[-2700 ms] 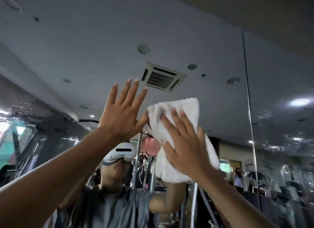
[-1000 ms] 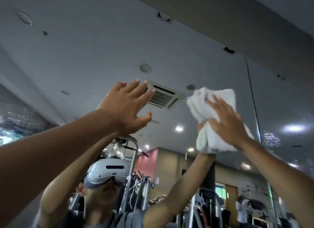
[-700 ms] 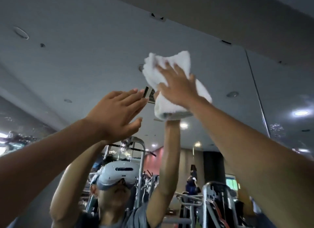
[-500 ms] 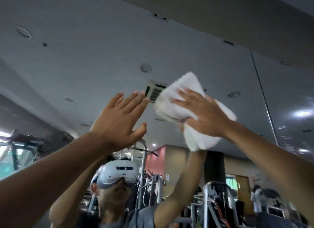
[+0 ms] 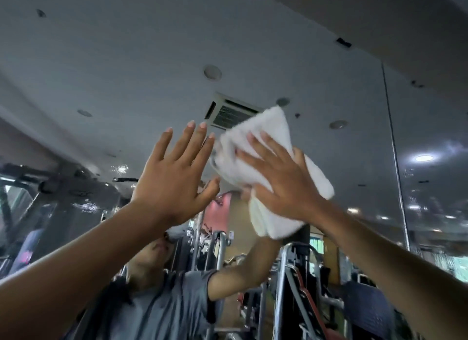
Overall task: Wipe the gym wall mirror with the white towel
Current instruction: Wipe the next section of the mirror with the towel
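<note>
I have both arms raised high in front of me. My left arm (image 5: pixel 76 258) comes up from the bottom left, bare and nearly straight. My left hand (image 5: pixel 174 177) is flat, with its back to me. Its fingers (image 5: pixel 184 142) are straight, a little spread, and point up. The thumb sticks out to the right. This hand holds nothing. My right arm (image 5: pixel 392 268) comes up from the bottom right, bare too. My right hand (image 5: pixel 283 180) is flat as well, with fingers straight and spread, pointing up and to the left. It presses on the white towel (image 5: pixel 273 122). The two hands are side by side, close but not touching.
</note>
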{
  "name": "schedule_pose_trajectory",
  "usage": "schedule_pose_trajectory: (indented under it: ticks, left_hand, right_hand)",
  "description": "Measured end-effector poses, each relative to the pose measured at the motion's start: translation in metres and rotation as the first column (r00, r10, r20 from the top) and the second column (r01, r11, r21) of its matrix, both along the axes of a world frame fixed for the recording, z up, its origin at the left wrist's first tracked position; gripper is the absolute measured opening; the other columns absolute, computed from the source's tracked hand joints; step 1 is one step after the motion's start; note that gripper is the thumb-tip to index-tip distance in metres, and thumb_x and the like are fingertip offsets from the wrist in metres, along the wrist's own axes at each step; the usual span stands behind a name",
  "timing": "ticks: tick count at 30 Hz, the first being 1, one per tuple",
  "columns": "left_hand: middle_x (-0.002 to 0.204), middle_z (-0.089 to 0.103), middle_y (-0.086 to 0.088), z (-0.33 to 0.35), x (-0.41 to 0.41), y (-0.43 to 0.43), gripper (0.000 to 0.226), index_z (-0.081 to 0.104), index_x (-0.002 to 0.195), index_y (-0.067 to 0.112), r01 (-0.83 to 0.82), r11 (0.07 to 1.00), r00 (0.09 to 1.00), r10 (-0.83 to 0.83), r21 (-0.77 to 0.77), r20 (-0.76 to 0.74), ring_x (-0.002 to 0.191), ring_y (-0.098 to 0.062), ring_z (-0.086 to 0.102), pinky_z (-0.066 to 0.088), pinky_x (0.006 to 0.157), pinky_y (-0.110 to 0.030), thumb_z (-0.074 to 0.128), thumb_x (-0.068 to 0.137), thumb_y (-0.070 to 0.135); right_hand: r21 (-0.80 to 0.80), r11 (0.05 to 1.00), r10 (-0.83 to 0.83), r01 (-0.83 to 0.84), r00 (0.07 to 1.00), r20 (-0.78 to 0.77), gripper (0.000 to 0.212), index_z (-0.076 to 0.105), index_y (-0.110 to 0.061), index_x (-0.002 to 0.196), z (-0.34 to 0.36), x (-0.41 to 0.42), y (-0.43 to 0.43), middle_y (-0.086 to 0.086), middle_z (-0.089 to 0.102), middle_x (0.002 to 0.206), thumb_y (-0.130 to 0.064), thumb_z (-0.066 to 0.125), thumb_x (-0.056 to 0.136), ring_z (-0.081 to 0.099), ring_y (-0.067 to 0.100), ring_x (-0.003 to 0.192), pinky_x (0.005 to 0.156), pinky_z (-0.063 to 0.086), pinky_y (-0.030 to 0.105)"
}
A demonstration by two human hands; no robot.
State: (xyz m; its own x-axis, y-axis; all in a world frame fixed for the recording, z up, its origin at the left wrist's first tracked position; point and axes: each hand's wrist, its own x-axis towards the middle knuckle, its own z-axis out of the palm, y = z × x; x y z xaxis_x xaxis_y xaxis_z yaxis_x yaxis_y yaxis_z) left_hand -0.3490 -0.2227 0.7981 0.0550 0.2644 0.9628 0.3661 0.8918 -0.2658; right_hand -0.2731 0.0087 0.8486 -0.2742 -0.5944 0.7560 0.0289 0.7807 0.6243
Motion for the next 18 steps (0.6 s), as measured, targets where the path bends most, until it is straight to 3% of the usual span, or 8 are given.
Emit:
schedule_pose_trajectory:
  ticks: [2, 3, 5, 7, 9, 13, 16, 18]
  left_hand:
    - [0.164, 0.018, -0.015, -0.018, -0.002, -0.004, 0.077, 0.024, 0.157, 0.007, 0.016, 1.000, 1.000, -0.016, -0.019, -0.011, 0.153, -0.029, 0.015, 0.015, 0.122, -0.056, 0.018, 0.099, 0.057]
    - [0.164, 0.020, -0.016, -0.026, -0.003, -0.006, 0.077, 0.027, 0.156, 0.006, 0.027, 0.999, 0.999, -0.028, -0.032, -0.020, 0.153, -0.030, 0.017, 0.016, 0.121, -0.057, 0.022, 0.098, 0.056]
    - [0.163, 0.024, -0.017, -0.036, -0.003, -0.007, 0.076, 0.031, 0.155, 0.005, 0.038, 0.999, 0.998, -0.040, -0.033, -0.053, 0.152, -0.031, 0.021, 0.019, 0.120, -0.058, 0.026, 0.097, 0.053]
    - [0.162, 0.027, -0.017, -0.039, -0.001, -0.007, 0.075, 0.035, 0.154, 0.004, 0.049, 0.999, 0.996, -0.050, -0.009, -0.069, 0.151, -0.032, 0.024, 0.021, 0.120, -0.058, 0.026, 0.097, 0.052]
    - [0.161, 0.029, -0.017, -0.041, 0.002, -0.006, 0.074, 0.037, 0.153, 0.004, 0.065, 0.998, 0.996, -0.065, 0.007, -0.057, 0.151, -0.032, 0.025, 0.021, 0.120, -0.058, 0.026, 0.097, 0.051]
    - [0.162, 0.026, -0.016, -0.044, 0.002, -0.004, 0.074, 0.034, 0.154, 0.005, 0.054, 0.998, 0.997, -0.053, 0.024, -0.047, 0.151, -0.032, 0.024, 0.018, 0.121, -0.058, 0.024, 0.097, 0.051]
    - [0.164, 0.022, -0.015, -0.044, 0.001, -0.006, 0.074, 0.030, 0.156, 0.006, 0.039, 0.999, 0.999, -0.038, 0.021, -0.036, 0.152, -0.031, 0.020, 0.014, 0.122, -0.057, 0.022, 0.097, 0.052]
    - [0.164, 0.021, -0.015, -0.044, 0.001, -0.006, 0.074, 0.028, 0.157, 0.007, 0.038, 0.999, 0.999, -0.037, 0.016, -0.033, 0.153, -0.030, 0.018, 0.013, 0.123, -0.056, 0.025, 0.097, 0.051]
  right_hand:
    - [0.102, 0.994, -0.045, 0.045, 0.999, 0.006, 0.071, 0.024, -0.040, 0.153, -0.012, 0.010, 0.041, -0.005, 0.014, 0.167, -0.045, 0.042, 0.084, 0.013, 0.018, 0.153, 0.106, 0.028, 0.063]
    - [0.046, 0.996, -0.071, 0.071, 0.997, -0.011, 0.072, 0.023, -0.040, 0.153, -0.006, 0.014, 0.060, -0.005, 0.015, 0.166, -0.043, 0.042, 0.083, 0.014, 0.019, 0.153, 0.106, 0.031, 0.065]
    - [-0.287, 0.956, -0.085, 0.059, 0.993, -0.077, 0.069, 0.023, -0.041, 0.153, 0.018, 0.015, 0.071, -0.003, 0.020, 0.165, -0.044, 0.036, 0.086, 0.020, 0.023, 0.151, 0.107, 0.033, 0.067]
    - [-0.613, 0.790, -0.108, -0.006, 0.983, -0.150, 0.065, 0.025, -0.039, 0.154, 0.048, 0.005, 0.046, -0.004, 0.020, 0.165, -0.046, 0.032, 0.090, 0.021, 0.025, 0.149, 0.110, 0.026, 0.067]
    - [-0.719, 0.694, -0.157, -0.031, 0.969, -0.192, 0.062, 0.022, -0.038, 0.155, 0.062, -0.006, 0.006, -0.005, 0.019, 0.165, -0.043, 0.034, 0.095, 0.019, 0.024, 0.149, 0.111, 0.022, 0.067]
    - [-0.542, 0.840, -0.123, 0.022, 0.981, -0.151, 0.067, 0.018, -0.041, 0.157, 0.013, -0.011, -0.045, -0.008, 0.009, 0.168, -0.048, 0.029, 0.092, 0.010, 0.021, 0.153, 0.112, 0.021, 0.064]
    - [-0.132, 0.991, -0.049, 0.038, 0.996, -0.080, 0.067, 0.024, -0.039, 0.154, -0.059, -0.006, -0.027, -0.005, 0.013, 0.167, -0.049, 0.038, 0.090, 0.011, 0.020, 0.154, 0.103, 0.029, 0.056]
    - [0.099, 0.993, -0.056, 0.058, 0.998, -0.031, 0.071, 0.028, -0.037, 0.152, -0.067, 0.007, 0.014, -0.003, 0.017, 0.165, -0.041, 0.045, 0.084, 0.014, 0.019, 0.153, 0.100, 0.032, 0.053]
